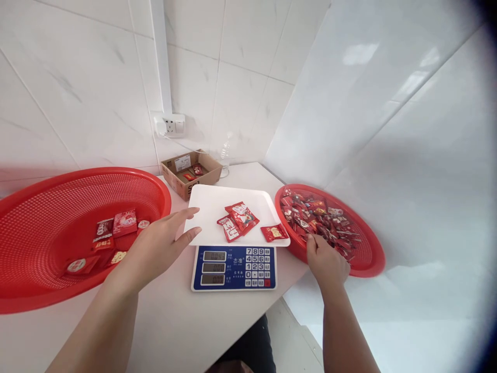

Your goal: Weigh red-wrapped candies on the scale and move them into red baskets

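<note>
On the white tray [217,207] of the scale [234,267], you are showing three red packets [241,218] so far, while many more are lying in the red basket [370,259] just right of the scale. Your right hand [325,263] is reaching into that pile, its grip curled onto packets, though whether it is holding one I cannot tell. Your left hand [155,248] is resting open and empty against the tray's left edge.

White tray [217,204] sits flat on the blue scale [233,267], w/ 3 red packets [241,220] on it: 2 overlap near the middle, 1 lies at the front right edge. Red basket [368,254] on the right is full of small red packets, mixed up.
</note>
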`<state>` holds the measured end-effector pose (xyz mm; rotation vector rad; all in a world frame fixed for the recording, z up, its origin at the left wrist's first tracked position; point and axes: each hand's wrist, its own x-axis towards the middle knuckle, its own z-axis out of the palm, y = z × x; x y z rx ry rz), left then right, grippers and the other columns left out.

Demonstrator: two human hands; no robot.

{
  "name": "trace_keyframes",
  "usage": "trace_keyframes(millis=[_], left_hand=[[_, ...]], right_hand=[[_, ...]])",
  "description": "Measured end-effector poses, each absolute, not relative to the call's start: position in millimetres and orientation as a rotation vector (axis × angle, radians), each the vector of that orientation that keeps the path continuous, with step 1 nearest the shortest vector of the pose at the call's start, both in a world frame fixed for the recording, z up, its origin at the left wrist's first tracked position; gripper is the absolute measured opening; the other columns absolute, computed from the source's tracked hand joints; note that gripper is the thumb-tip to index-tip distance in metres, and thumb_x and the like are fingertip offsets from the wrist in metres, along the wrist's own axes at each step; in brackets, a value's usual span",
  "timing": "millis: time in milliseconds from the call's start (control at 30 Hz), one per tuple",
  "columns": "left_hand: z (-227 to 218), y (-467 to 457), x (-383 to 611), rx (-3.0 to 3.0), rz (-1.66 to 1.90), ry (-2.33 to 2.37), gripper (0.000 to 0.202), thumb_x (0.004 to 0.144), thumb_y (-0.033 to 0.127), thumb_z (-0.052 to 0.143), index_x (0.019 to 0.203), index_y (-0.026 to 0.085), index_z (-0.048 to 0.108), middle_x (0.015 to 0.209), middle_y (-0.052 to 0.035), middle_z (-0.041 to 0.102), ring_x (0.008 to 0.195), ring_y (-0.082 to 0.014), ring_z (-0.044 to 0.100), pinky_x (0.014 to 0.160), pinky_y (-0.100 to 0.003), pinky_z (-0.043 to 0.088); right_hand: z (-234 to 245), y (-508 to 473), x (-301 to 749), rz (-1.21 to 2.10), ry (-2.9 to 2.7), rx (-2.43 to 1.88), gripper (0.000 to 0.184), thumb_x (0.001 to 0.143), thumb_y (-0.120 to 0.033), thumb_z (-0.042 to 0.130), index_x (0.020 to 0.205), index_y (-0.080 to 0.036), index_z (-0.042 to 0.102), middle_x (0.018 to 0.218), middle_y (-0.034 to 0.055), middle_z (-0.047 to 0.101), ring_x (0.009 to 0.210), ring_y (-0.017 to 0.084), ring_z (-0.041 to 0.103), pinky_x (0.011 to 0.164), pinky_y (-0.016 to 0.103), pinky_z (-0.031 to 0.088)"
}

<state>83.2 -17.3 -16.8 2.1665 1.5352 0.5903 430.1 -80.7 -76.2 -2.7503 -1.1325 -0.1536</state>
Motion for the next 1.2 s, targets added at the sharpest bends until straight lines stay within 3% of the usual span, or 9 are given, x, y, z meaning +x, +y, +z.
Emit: trace_keyframes(millis=[167, 567, 800, 967, 1200], left_hand=[[-17, -17, 83, 2.165, 0.579, 1.541, 0.053, 0.087, 0.058, 0.039, 0.132, 0.033, 0.049, 0.129, -0.0032, 0.062, 0.108, -0.0287, 0.062, 0.093, -0.047, 0.047], [-16, -18, 83, 2.184, 0.587, 1.506, 0.052, 0.089, 0.056, 0.039, 0.133, 0.031, 0.050, 0.131, -0.0038, 0.061, 0.117, -0.0288, 0.057, 0.096, -0.045, 0.046], [-18, -19, 81, 2.219, 0.588, 1.489, 0.052, 0.090, 0.055, 0.038, 0.134, 0.029, 0.049, 0.132, -0.0047, 0.060, 0.119, -0.0293, 0.056, 0.095, -0.044, 0.046], [-19, -19, 80, 2.218, 0.577, 1.478, 0.055, 0.090, 0.058, 0.036, 0.135, 0.029, 0.047, 0.136, -0.0047, 0.056, 0.123, -0.0298, 0.053, 0.098, -0.045, 0.044], [-17, -21, 80, 2.227, 0.604, 1.457, 0.054, 0.090, 0.057, 0.037, 0.134, 0.028, 0.048, 0.134, -0.0044, 0.059, 0.120, -0.0295, 0.055, 0.095, -0.044, 0.046]], right_hand=[[-78, -81, 431, -0.168, -1.122, -2.747, 0.049, 0.095, -0.044, 0.026, 0.121, -0.025, 0.063, 0.091, 0.0140, 0.072, 0.081, 0.028, 0.066, 0.066, 0.035, 0.045], [-74, -81, 430, -0.085, -1.095, -2.709, 0.050, 0.094, -0.043, 0.026, 0.120, -0.023, 0.064, 0.095, 0.0149, 0.071, 0.085, 0.030, 0.065, 0.071, 0.040, 0.046], [-84, -89, 421, -0.291, -1.432, -2.033, 0.046, 0.091, -0.043, 0.036, 0.111, -0.015, 0.066, 0.116, 0.0145, 0.066, 0.111, 0.028, 0.056, 0.098, 0.043, 0.042], [-101, -89, 388, -0.070, -1.759, -1.810, 0.050, 0.092, -0.052, 0.038, 0.123, -0.021, 0.061, 0.135, 0.0109, 0.055, 0.129, 0.026, 0.045, 0.107, 0.047, 0.037], [-98, -74, 365, 0.021, -1.904, -1.731, 0.047, 0.094, -0.049, 0.038, 0.119, -0.019, 0.065, 0.126, 0.0122, 0.062, 0.120, 0.027, 0.054, 0.106, 0.051, 0.040]])
